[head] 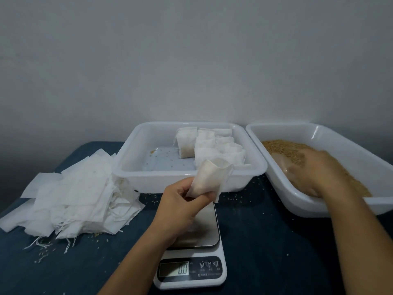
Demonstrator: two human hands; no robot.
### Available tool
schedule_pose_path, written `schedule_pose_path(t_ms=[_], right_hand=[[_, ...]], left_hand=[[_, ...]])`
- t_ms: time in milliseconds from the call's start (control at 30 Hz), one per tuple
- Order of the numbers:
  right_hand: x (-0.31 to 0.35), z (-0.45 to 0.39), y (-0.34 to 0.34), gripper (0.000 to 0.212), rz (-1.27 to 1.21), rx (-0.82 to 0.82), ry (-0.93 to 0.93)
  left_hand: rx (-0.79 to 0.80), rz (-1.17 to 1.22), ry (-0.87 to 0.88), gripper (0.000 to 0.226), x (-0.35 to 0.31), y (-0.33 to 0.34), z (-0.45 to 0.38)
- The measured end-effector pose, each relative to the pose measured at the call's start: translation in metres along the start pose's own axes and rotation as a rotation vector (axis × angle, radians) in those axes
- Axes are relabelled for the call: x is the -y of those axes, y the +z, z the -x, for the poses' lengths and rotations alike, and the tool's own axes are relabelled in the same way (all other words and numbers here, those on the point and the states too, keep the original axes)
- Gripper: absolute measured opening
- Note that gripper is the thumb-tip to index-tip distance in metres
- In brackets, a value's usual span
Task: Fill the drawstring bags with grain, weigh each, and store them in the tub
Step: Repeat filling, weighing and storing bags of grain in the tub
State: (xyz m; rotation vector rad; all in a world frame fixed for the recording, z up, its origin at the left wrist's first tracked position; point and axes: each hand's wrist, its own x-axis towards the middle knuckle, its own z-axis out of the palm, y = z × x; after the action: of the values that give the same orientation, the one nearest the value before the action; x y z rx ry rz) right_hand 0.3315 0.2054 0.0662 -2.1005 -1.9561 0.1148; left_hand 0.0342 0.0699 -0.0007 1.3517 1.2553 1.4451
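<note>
You're partway through: several filled bags [214,145] already lie in the tub [127,165] behind the scale [192,267], which reads zero, and a big heap of flat empty bags [74,194] waits left of it. Above the scale your left hand [180,201] pinches a thin, papery open bag [209,179]. Right of the scale, your right hand [314,173] digs into loose golden grain [276,145] (blurred; grip unclear).

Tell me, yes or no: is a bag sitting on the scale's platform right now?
No: the scale reads 0.0, and the open drawstring bag is held above it in the left hand.
</note>
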Motion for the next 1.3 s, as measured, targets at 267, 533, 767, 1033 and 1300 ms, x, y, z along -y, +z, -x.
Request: schedule_pose_path(t_ms=[267,533,767,1033,1300], right_hand=[[0.085,0.048,-0.035,0.021,-0.502,0.228,-0.900],[0.076,0.010,-0.013,0.009,-0.920,0.235,-0.674],[0.034,-0.019,-0.012,0.018,-1.244,0.168,-0.454],[-0.002,-0.041,0.004,0.022,-1.225,0.095,-0.188],[-0.012,-0.045,0.007,0.030,-1.067,-0.007,-0.134]], left_hand=[[0.007,0.004,-0.030,0.018,-0.010,0.010,-0.005],[0.010,0.245,-0.154,0.024,-0.035,0.025,-0.039],[0.067,0.250,-0.078,0.015,-0.063,0.077,-0.094],[0.045,-0.160,-0.023,0.012,-0.066,0.133,-0.126],[0.039,-0.217,-0.018,0.011,-0.073,0.148,-0.134]])
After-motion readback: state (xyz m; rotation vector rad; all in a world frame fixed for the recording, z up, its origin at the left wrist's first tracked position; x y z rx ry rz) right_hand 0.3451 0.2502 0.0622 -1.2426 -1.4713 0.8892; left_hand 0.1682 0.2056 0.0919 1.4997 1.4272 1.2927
